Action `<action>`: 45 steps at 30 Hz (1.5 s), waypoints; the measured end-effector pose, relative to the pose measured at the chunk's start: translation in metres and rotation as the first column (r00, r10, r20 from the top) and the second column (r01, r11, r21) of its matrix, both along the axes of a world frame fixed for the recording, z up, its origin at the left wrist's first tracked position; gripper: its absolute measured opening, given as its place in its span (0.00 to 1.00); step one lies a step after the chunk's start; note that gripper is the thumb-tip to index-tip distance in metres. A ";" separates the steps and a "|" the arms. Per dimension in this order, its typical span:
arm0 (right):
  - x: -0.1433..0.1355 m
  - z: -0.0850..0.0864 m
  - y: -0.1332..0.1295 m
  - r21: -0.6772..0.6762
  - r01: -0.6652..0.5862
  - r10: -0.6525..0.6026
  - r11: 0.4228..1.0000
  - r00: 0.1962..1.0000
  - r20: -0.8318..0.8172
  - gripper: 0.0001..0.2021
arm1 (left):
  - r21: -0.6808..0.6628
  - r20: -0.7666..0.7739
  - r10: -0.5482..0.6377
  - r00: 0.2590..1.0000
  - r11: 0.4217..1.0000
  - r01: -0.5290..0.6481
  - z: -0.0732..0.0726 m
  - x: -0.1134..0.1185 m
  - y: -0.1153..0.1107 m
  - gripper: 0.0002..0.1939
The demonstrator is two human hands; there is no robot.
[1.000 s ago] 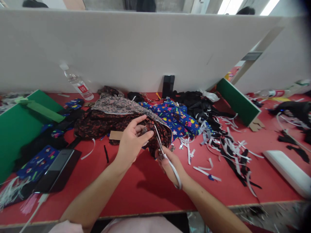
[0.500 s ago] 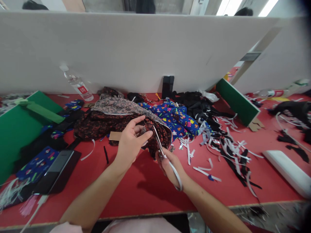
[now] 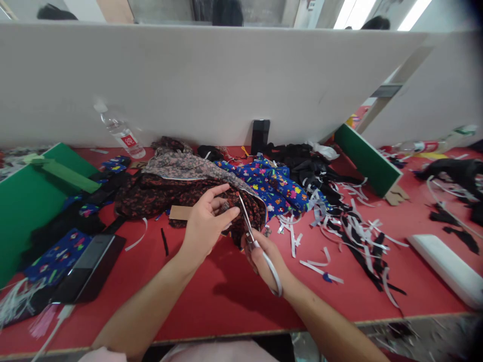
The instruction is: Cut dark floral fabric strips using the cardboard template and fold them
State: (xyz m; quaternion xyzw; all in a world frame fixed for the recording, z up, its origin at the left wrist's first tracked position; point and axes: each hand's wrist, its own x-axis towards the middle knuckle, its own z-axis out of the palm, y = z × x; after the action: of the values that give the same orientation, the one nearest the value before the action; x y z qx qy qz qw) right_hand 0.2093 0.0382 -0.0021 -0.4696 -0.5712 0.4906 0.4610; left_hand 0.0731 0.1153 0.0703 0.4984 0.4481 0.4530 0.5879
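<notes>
Though half-hidden, white-handled scissors (image 3: 249, 235)

Partition (image 3: 188, 80) slightly lower in view

My left forearm (image 3: 151, 296) and right forearm (image 3: 328, 311) converge ahead of me, both bare. My left hand (image 3: 204, 226) points its index finger (image 3: 215, 191) inward, thumb (image 3: 227, 217) apart from it; my right hand (image 3: 268, 259), slightly lower, curls in a closed grip.

I observe white-handled scissors (image 3: 248, 232) tilted, tips pointing away. I find dark red-flecked floral fabric (image 3: 169, 190) bunched on the bench (image 3: 204, 311).
</notes>
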 end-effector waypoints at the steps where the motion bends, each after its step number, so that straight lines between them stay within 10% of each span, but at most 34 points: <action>1: 0.000 -0.001 0.000 -0.004 0.007 -0.007 1.000 1.000 -0.007 0.29 | -0.004 -0.001 0.000 1.000 1.000 0.000 0.000 0.000 0.000 0.29; 45: 0.001 0.011 0.001 0.090 0.048 -0.056 0.995 0.995 0.089 0.27 | -0.042 -0.047 -0.061 0.997 0.997 0.059 -0.001 -0.003 0.005 0.11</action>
State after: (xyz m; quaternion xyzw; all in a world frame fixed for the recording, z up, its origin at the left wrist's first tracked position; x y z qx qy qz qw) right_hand 0.2103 0.0387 0.0092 -0.4854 -0.6002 0.4312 0.4672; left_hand 0.0705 0.1204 0.0691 0.5104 0.4561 0.4140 0.6001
